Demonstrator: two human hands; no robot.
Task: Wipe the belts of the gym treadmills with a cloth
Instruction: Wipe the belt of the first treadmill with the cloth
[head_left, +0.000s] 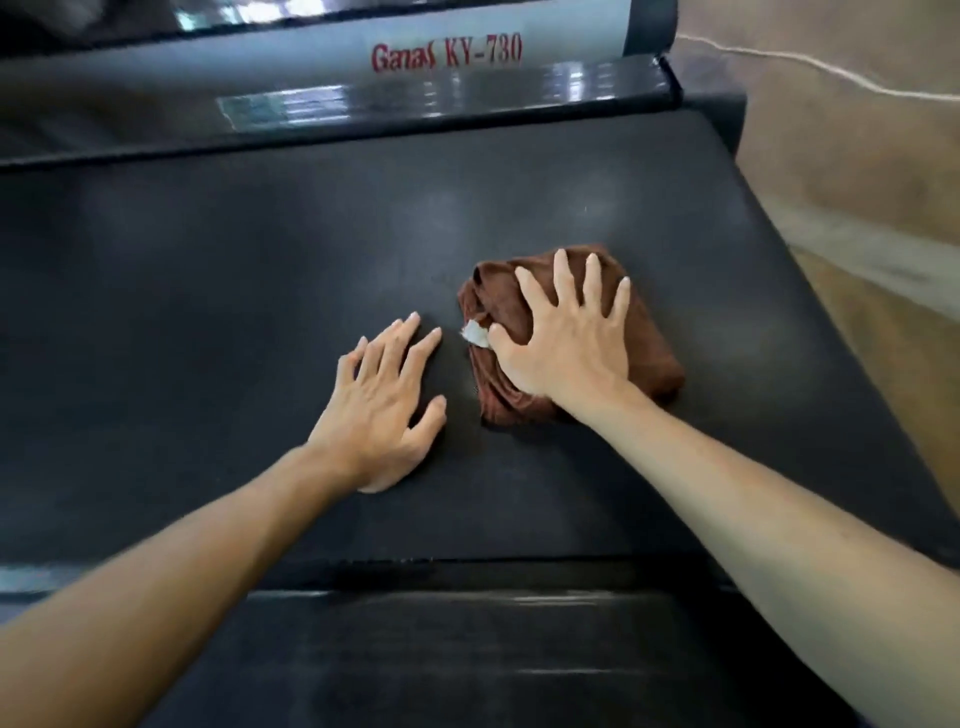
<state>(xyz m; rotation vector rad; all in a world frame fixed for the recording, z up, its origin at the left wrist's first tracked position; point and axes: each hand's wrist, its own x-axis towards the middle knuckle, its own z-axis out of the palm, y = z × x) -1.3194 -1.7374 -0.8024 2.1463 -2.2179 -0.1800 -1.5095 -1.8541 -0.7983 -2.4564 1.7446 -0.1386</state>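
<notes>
Right hand flat on the cloth, mid-belt, with bare belt open to the left.

The left hand (382, 410) rests palm-down on the belt (182, 312), fingers spread and holding nothing, fingertips aimed at about 1 o'clock. Just beside it at 3 o'clock, apart by a thin strip of belt, lies the bunched brown cloth (649, 343), with a white tag (477, 332) showing at its left edge. Its long axis runs roughly 11 to 5 o'clock. The right hand (566, 343) lies on top of it, fingers splayed wide and pressing down rather than gripping. I judge the widest room for a stroke is toward 9 o'clock, though the left hand sits in that path. The belt's right edge (779, 291) is nearer at 3 o'clock, and the motor cover (447, 57) bounds 12 o'clock.
</notes>
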